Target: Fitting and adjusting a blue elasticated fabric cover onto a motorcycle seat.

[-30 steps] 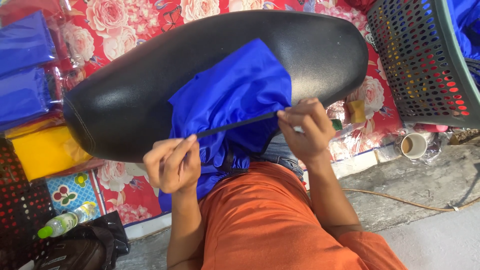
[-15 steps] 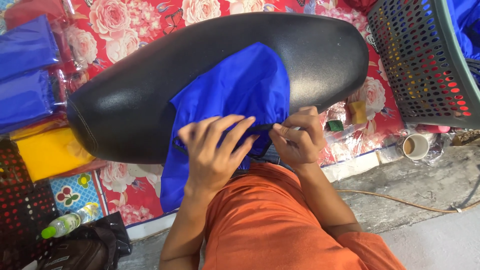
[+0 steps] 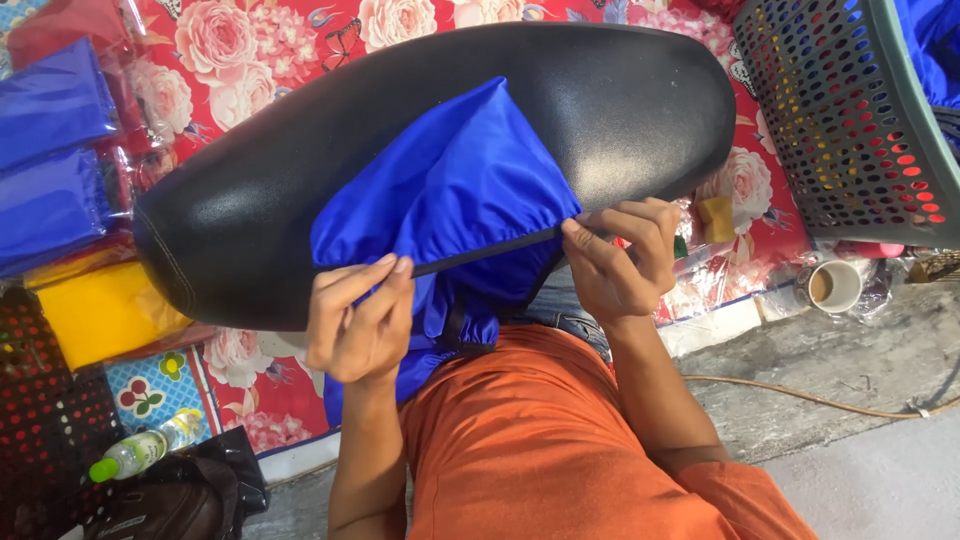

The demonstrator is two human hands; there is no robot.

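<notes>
Left hand (image 3: pixel 358 322) and right hand (image 3: pixel 618 262) each pinched shut on the dark elastic hem (image 3: pixel 487 251) of a shiny blue fabric cover (image 3: pixel 445 190), stretched taut between. Draped over a long black leather seat (image 3: pixel 620 95), above the orange-clad lap (image 3: pixel 540 440).

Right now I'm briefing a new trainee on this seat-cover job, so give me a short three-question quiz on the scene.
1. True or false: both hands pinch the black band along the blue cover.
2. What does the cover lie on? A) black seat B) grey basket C) yellow packet
3. What colour is the bottle cap?

Key: 1 true: left hand, right hand. 2 A. 3 green.
</notes>
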